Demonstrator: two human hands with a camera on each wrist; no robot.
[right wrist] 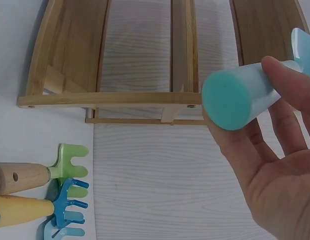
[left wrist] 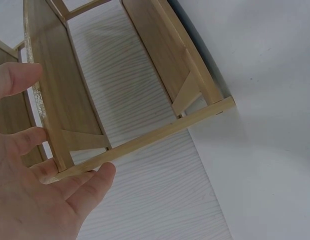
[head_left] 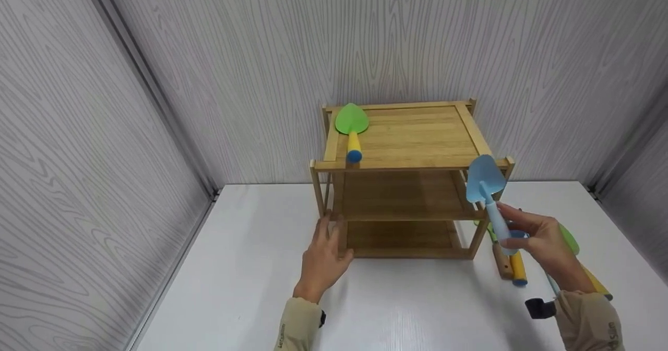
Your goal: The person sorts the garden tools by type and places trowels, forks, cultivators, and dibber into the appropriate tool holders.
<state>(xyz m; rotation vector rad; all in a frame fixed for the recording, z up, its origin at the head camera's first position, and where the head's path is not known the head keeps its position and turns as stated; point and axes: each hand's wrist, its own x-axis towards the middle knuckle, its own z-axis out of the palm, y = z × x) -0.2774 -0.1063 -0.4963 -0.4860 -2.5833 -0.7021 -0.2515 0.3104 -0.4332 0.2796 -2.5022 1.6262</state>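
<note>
My right hand (head_left: 540,239) pinches a light blue toy trowel (head_left: 485,179) by its handle, blade up, in front of the shelf's right front corner. The right wrist view shows the handle's round teal end (right wrist: 227,100) between thumb and fingers. My left hand (head_left: 323,259) is at the left front post of a three-tier wooden shelf (head_left: 407,164), fingers stretched out. In the left wrist view its fingertips (left wrist: 102,175) touch the wooden post, with the thumb apart. A green trowel (head_left: 352,119) with a yellow handle lies on the top tier's left side, handle toward me.
On the white table (head_left: 250,267) right of the shelf lie a green fork (right wrist: 70,162) with a wooden handle and a blue rake (right wrist: 70,200) with a yellow handle. Another green-bladed tool (head_left: 569,239) lies partly behind my right hand. Grey wood-patterned walls (head_left: 250,80) enclose the table.
</note>
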